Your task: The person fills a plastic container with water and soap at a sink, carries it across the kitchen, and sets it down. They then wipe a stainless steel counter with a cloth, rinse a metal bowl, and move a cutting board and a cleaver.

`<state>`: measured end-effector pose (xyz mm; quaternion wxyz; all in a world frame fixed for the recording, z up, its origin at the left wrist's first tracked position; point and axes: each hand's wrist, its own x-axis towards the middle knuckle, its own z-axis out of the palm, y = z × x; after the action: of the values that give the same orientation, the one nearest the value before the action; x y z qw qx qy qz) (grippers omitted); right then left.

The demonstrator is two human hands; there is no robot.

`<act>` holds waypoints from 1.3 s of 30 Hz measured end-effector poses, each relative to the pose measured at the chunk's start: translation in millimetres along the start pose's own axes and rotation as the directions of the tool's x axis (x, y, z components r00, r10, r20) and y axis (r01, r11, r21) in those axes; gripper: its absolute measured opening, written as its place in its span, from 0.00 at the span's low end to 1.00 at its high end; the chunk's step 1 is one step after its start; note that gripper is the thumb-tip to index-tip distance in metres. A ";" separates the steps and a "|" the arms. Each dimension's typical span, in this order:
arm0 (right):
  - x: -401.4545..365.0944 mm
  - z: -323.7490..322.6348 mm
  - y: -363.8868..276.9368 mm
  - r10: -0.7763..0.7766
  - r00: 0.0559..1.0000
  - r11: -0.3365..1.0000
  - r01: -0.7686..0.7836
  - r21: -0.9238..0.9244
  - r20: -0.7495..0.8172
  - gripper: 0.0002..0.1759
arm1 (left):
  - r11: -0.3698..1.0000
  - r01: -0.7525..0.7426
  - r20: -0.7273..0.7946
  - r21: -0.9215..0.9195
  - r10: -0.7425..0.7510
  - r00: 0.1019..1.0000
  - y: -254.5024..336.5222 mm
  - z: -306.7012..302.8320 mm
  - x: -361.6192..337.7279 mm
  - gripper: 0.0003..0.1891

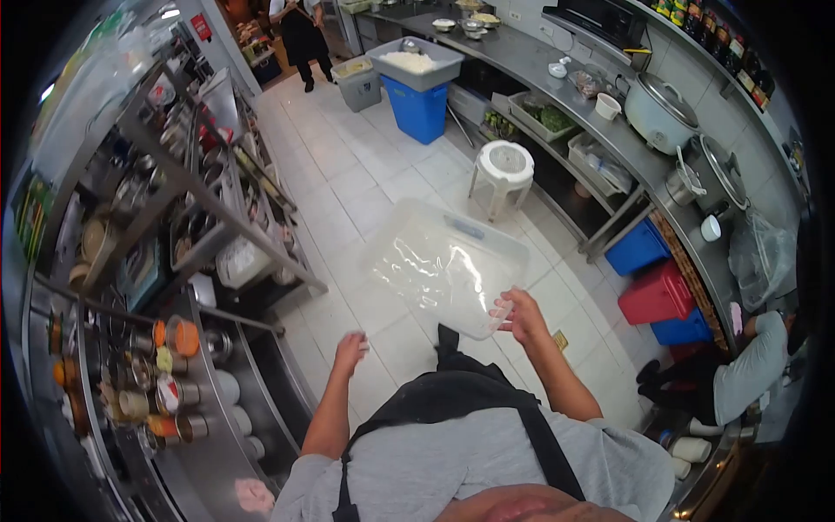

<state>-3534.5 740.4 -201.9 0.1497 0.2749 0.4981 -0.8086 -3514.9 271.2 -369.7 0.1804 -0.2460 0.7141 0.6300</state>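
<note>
A large translucent plastic bin (448,261) is held out in front of my body above the tiled floor. Its walls shine with bright reflections, and a moulded handle shows on its far side. The fingers of my right hand (520,315) grip the bin's near right corner. Apart from the bin, to its lower left, my left hand (351,352) is in the air with loosely bent fingers and holds nothing.
A white stool (504,170) stands ahead on the right, near the steel counter (531,65). Farther off, a grey tub (416,65) rests on a blue bin (416,109). Shelving (209,204) lines the left. One person (304,39) stands far ahead; another (752,370) is at right.
</note>
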 end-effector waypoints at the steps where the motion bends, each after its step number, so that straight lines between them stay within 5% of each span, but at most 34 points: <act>1: 24.6 13.9 -18.7 -0.009 1.000 1.000 0.009 0.011 0.007 0.32 | 0.999 0.049 -0.035 -0.021 -0.050 0.998 -18.6 -8.1 15.9 0.19; 3: 64.3 38.6 -49.4 -0.003 0.999 0.999 0.002 -0.049 -0.033 0.32 | 0.977 0.213 -0.077 -0.017 -0.214 0.974 -51.9 -30.3 14.8 0.17; 4: 84.9 46.4 -65.7 -0.004 1.000 0.999 0.003 -0.042 -0.031 0.32 | 0.848 0.163 0.022 0.503 -0.202 0.979 -54.9 -46.6 1.1 0.21; 5: 109.9 56.0 -81.2 0.002 1.000 0.998 -0.003 -0.067 -0.008 0.33 | 0.259 -0.336 0.259 0.905 0.291 0.921 -87.4 -56.8 7.8 0.18; 6: 136.7 67.1 -94.4 0.012 1.000 0.996 -0.010 -0.094 0.014 0.33 | 0.708 -0.287 0.090 0.646 0.303 0.949 -88.9 -67.6 -15.6 0.20; 7: 163.1 78.0 -106.8 0.018 1.000 0.996 -0.016 -0.090 0.016 0.33 | 0.779 0.021 -0.002 0.627 -0.025 1.000 -97.1 -71.2 -27.6 0.20; 9: 211.3 99.1 -129.4 0.037 0.995 0.992 -0.026 -0.125 0.090 0.33 | 0.799 0.259 -0.107 0.543 -0.240 0.965 -103.5 -76.3 -24.7 0.20; 13: 313.5 172.9 -183.6 0.079 0.990 0.989 -0.063 -0.133 0.119 0.32 | 0.818 0.417 -0.186 0.395 -0.373 0.909 -80.4 -67.8 25.2 0.20; 17: 400.0 232.2 -213.0 0.076 0.986 0.992 -0.059 -0.114 0.149 0.28 | 0.829 0.416 -0.181 0.373 -0.375 0.909 -53.0 -68.4 105.4 0.20; 20: 472.7 269.1 -229.8 0.102 0.984 0.993 -0.092 -0.074 0.145 0.28 | 0.840 0.255 -0.120 0.479 -0.225 0.967 -8.5 -85.0 205.2 0.21; 22: 503.0 299.3 -251.8 0.110 0.984 0.992 -0.099 -0.081 0.140 0.27 | 0.760 0.005 -0.012 0.650 0.004 1.000 31.7 -110.3 290.3 0.21; 23: 517.5 316.1 -266.0 0.096 0.986 0.993 -0.086 -0.081 0.134 0.27 | 0.580 0.011 0.083 0.815 -0.136 0.987 67.3 -122.9 349.5 0.22; 24: 533.4 334.1 -281.6 0.076 0.988 0.994 -0.065 -0.082 0.131 0.27 | 0.943 0.240 -0.014 0.230 -0.243 0.970 104.7 -132.8 405.1 0.22; 25: 546.5 351.1 -294.9 0.047 0.995 0.994 -0.038 -0.098 0.084 0.28 | 0.813 0.332 -0.009 -0.479 -0.383 0.924 143.9 -138.4 461.2 0.22; 28: 592.2 387.2 -326.6 0.041 0.994 0.996 -0.033 -0.082 0.099 0.29 | 0.782 0.079 -0.079 -0.619 -0.162 0.984 323.1 -152.4 581.7 0.26; 29: 608.2 397.0 -335.0 0.044 0.995 0.997 -0.038 -0.072 0.091 0.29 | 0.774 -0.002 -0.010 -0.633 -0.005 1.000 371.3 -161.9 618.4 0.35; 32: 663.6 428.2 -365.6 0.057 0.996 0.996 -0.052 -0.068 0.075 0.30 | 0.838 -0.040 -0.038 -0.544 0.024 0.999 566.8 -154.0 659.6 0.43; 34: 700.5 447.8 -384.6 0.063 0.993 0.993 -0.053 -0.106 0.096 0.30 | 0.819 -0.043 0.106 -0.572 0.125 0.986 628.5 -151.1 696.6 0.48; 39: 804.2 501.8 -440.4 0.064 0.988 0.994 -0.050 -0.101 0.138 0.36 | 0.802 -0.050 0.087 -0.595 0.126 0.988 708.3 -123.7 758.7 0.55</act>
<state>-4556.6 522.3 -183.9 0.2207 0.2236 0.5170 -0.7962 -4535.8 115.0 -208.5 0.1087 -0.2176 0.4811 0.8422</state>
